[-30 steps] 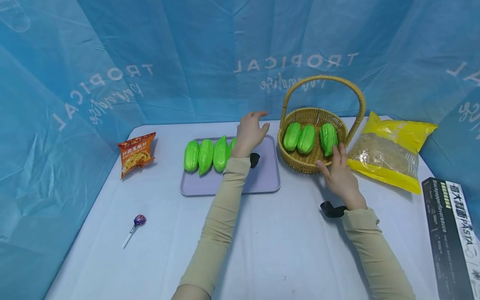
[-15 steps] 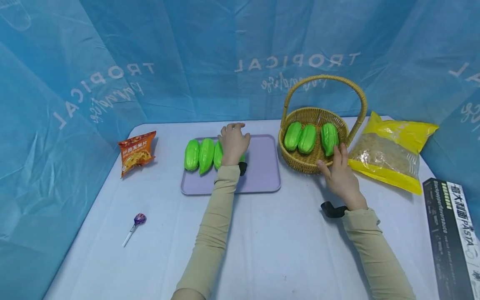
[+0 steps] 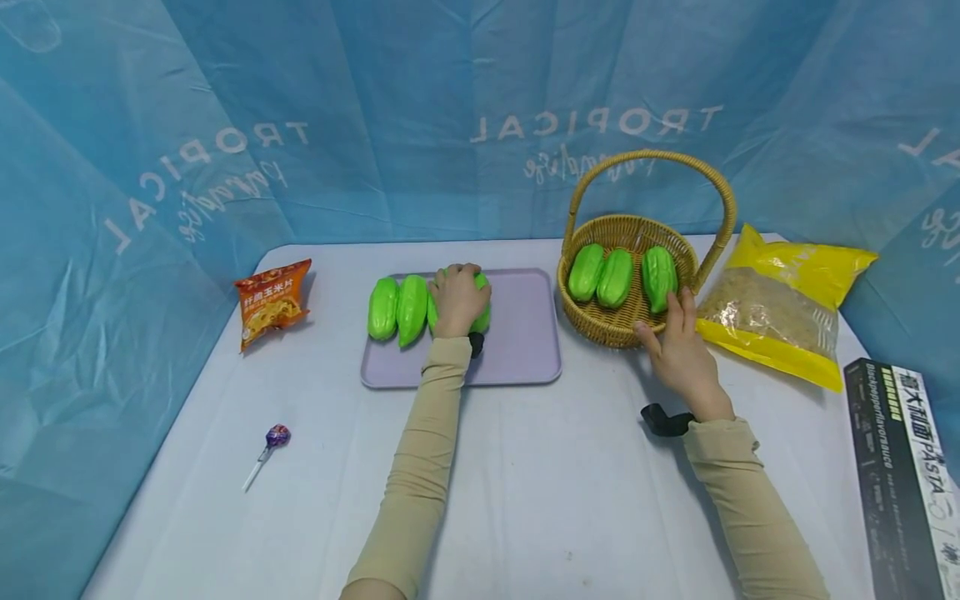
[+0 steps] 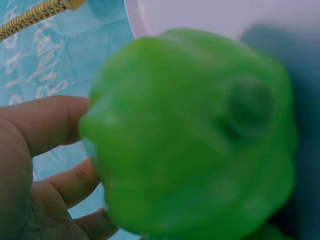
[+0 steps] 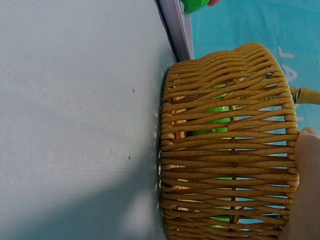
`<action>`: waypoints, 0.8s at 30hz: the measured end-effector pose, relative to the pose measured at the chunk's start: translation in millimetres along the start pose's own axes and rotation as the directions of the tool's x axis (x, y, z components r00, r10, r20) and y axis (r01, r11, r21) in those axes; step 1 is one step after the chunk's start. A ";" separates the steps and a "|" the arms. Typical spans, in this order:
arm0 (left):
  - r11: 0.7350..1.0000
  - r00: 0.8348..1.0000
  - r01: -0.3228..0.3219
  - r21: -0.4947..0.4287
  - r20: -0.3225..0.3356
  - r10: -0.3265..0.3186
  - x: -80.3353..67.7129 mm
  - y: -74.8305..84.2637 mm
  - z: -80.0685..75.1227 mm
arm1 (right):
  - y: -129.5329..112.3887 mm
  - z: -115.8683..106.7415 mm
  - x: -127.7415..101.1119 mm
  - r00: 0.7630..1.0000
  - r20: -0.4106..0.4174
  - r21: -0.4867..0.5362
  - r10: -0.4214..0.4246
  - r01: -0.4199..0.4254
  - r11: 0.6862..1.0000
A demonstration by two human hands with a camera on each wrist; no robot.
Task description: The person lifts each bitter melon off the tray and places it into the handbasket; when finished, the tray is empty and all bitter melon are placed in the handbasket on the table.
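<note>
Green gourd (image 3: pixel 480 310) lying on the lilac tray (image 3: pixel 525 350), rightmost of the row there, long axis running twelve to six like its two neighbours (image 3: pixel 397 308) at nine o'clock from it. Left hand (image 3: pixel 457 298) sitting right on top of it, fingers curling over the far end and clamping it; in the left wrist view the same green gourd (image 4: pixel 195 135) filling the frame with fingers (image 4: pixel 50 125) wrapping its side. Right hand (image 3: pixel 678 346) resting well apart, at three o'clock from the tray, fingers lying straight against the near wall of the wicker basket (image 3: pixel 600 321) and steadying it, gripping nothing. Basket standing just beside the tray's right edge, at about two o'clock from the held gourd, already carrying three gourds (image 3: pixel 615 279) lying side by side, also twelve to six. Left hand being the nearer one by far. Yellow bag (image 3: pixel 787 308) lying at three o'clock from the basket.
</note>
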State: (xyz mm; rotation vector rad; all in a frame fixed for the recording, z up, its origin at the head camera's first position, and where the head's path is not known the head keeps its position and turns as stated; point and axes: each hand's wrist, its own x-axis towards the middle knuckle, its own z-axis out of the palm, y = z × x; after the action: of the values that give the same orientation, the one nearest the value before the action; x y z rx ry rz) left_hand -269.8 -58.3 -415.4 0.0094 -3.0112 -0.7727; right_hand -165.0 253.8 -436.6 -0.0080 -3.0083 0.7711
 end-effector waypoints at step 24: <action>0.987 0.996 -0.053 0.152 0.081 0.041 -11.4 1.5 9.6 | -1.5 -2.4 -0.6 1.000 0.017 0.008 0.003 -0.003 1.000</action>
State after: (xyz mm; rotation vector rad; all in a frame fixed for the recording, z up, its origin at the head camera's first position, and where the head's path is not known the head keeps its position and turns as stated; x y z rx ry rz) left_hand -258.7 -52.3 -423.4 -0.0894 -3.1242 -0.5474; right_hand -164.3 253.7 -433.8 -0.0057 -3.0224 0.7873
